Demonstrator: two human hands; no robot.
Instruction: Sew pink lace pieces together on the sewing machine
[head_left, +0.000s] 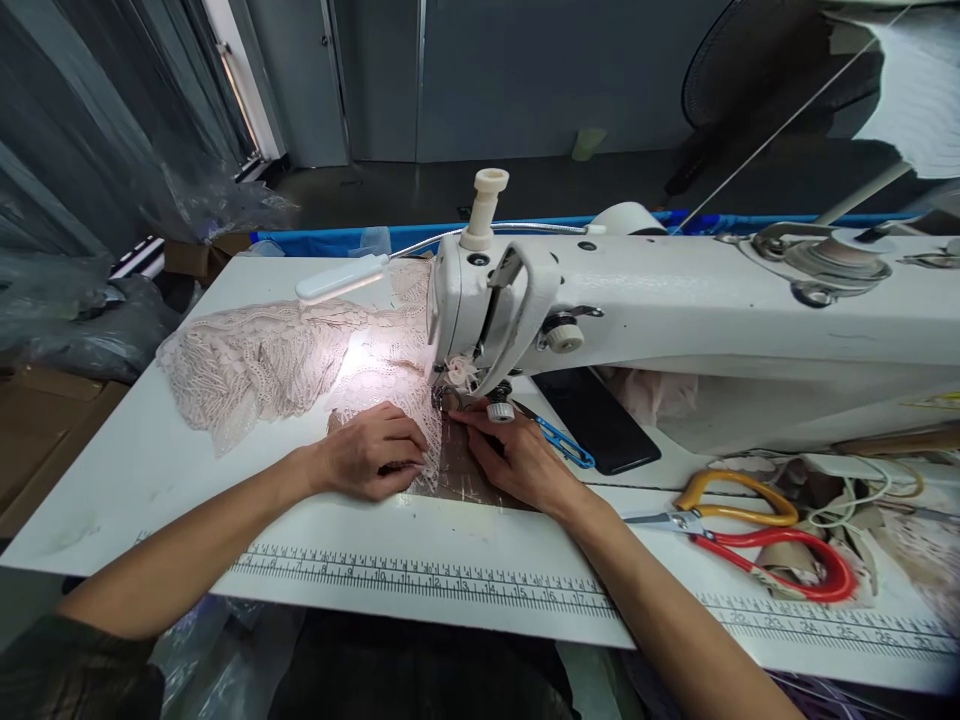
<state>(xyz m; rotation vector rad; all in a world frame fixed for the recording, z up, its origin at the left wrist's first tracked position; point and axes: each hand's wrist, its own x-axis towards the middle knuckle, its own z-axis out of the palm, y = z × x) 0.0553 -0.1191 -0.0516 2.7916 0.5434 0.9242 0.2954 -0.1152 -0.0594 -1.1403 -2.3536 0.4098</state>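
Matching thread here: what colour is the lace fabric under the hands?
Pale pink lace, seen best in the head view.

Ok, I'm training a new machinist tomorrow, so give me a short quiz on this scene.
1. True or false: the left hand rests on the lace fabric.
2. Which lies closest to the right hand? A red-handled scissors; B blue snips; C black phone.
3. Fill in: the fabric is lit by a small ____ on a bendy neck.
Key: 1 true; 2 B; 3 lamp.
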